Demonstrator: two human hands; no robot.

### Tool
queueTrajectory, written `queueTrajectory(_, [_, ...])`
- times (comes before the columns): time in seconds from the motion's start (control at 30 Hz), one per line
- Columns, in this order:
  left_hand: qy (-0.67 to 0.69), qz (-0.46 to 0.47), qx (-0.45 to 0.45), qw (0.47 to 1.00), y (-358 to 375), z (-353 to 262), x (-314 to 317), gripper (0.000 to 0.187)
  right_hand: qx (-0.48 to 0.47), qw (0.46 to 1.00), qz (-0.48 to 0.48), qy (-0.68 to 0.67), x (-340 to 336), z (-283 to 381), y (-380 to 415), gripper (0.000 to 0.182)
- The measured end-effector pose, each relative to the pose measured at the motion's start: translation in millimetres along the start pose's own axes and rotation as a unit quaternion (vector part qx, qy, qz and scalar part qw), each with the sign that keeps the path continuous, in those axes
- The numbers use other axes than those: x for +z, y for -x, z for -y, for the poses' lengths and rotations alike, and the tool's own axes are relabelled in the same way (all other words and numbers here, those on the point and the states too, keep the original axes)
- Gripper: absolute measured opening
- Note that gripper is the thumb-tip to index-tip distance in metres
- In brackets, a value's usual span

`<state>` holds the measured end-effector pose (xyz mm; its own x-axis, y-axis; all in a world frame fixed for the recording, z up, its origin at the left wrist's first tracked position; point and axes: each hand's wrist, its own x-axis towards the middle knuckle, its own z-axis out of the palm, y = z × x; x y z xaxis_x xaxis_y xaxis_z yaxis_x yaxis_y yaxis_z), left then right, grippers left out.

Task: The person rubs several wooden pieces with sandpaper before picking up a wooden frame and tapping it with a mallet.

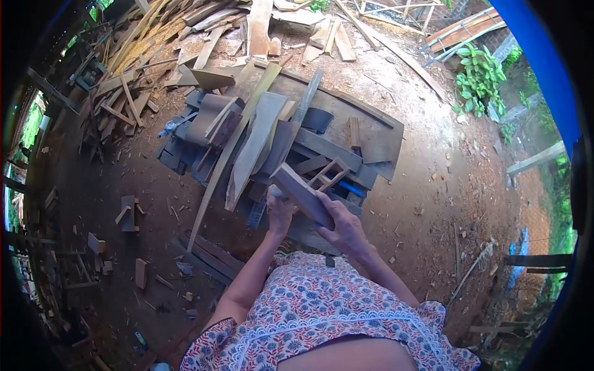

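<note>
My right hand (342, 227) is closed around the lower end of a thick wooden block (302, 196), which it holds tilted above the workbench. Beside the block's left edge, my left hand (279, 213) has its fingers curled in. A small pale rounded end shows at the top of that fist; what it belongs to is hidden. Just beyond both hands, long boards (257, 142) lie piled on the bench, along with a small wooden frame (330, 174) and a dark rounded piece of sheet (317, 120).
The low workbench (387, 133) stands in front of me. Scrap wood and planks (207, 46) are heaped behind it on the dirt floor. Wood offcuts (142, 273) lie at my left. A green plant (479, 80) grows at the far right, near a wire fence.
</note>
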<state>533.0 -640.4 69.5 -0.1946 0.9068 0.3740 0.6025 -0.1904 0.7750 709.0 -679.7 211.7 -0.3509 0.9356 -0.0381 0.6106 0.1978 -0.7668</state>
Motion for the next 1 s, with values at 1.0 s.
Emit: queueTrajectory(1.0, [0.170,-0.004,-0.121,0.978,12,-5,34,0.030,0.063,0.995,-0.017,-0.075,-33,-83,52,0.070])
